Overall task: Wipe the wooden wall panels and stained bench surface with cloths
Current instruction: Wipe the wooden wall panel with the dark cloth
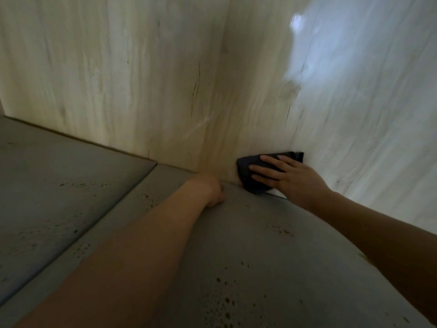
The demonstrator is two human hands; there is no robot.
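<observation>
Pressing the dark cloth [250,172] flat to the wall panel [354,114] just above the bench [236,245] with my right hand [283,176] spread, I judge it soft and light; my left hand [212,190] looks curled, its contents hidden.

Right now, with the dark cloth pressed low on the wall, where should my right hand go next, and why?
Probably slide the right hand and its dark cloth up the right wall panel. The cloth sits flat at the panel's foot by the corner, the panel rises above it, and the left hand rests curled on the stained bench.
</observation>
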